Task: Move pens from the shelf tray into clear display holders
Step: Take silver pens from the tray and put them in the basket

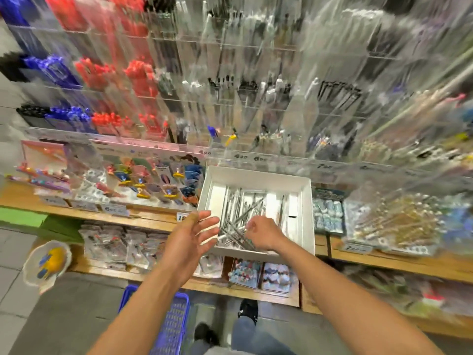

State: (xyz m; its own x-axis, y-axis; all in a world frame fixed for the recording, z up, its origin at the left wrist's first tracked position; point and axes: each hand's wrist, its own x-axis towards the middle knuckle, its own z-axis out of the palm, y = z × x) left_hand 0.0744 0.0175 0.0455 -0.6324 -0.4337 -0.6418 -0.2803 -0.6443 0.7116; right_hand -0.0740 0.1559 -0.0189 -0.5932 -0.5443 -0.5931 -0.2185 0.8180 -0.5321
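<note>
The pens (243,213) lie in a loose, crossed pile inside a white tray (305,201) that sits at the front edge of the wooden shelf (153,221). They look thin, stiff, light and smooth, so I think they could slip or roll if held too loosely. The best place to take hold is likely the middle of the pens, with a few lined up together, so the ends do not tip. Because they lie crossed, pulling one may drag the others along.

The right hand (263,233) is down in the near part of the tray. Its fingers are curled on the pile and seem to pinch some pens, but the blur makes it hard to tell how many. The left hand (190,239) is just beside the tray's left wall, with its fingers spread apart and holding nothing.

The clear holders (256,98) stand in rows on the wall above and behind the tray. Many look full already. There is open room straight up from the tray, but the clear front strip (256,158) just behind the tray could catch long pens. A blue basket (169,326) stands on the floor by the person's feet, so stepping back needs care.
</note>
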